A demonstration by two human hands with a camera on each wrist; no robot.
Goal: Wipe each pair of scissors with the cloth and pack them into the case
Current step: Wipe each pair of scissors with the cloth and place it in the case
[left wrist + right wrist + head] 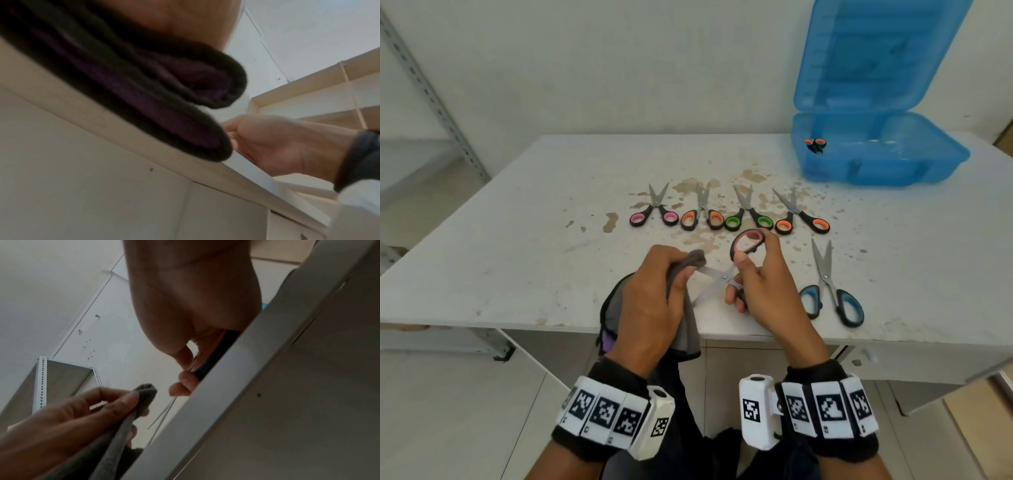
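The pink-handled scissors (736, 260) are held open above the near edge of the table (517, 240), blades spread toward the left. The right hand (763, 284) grips them, its fingers curled through the handle loops. The left hand (650, 301) pinches a grey cloth (688, 329) around one blade tip. Five more pairs lie on the table; another sits in the open blue case (876, 154). Only the right wrist view shows the left hand's fingers (115, 404) pressed on the cloth from below.
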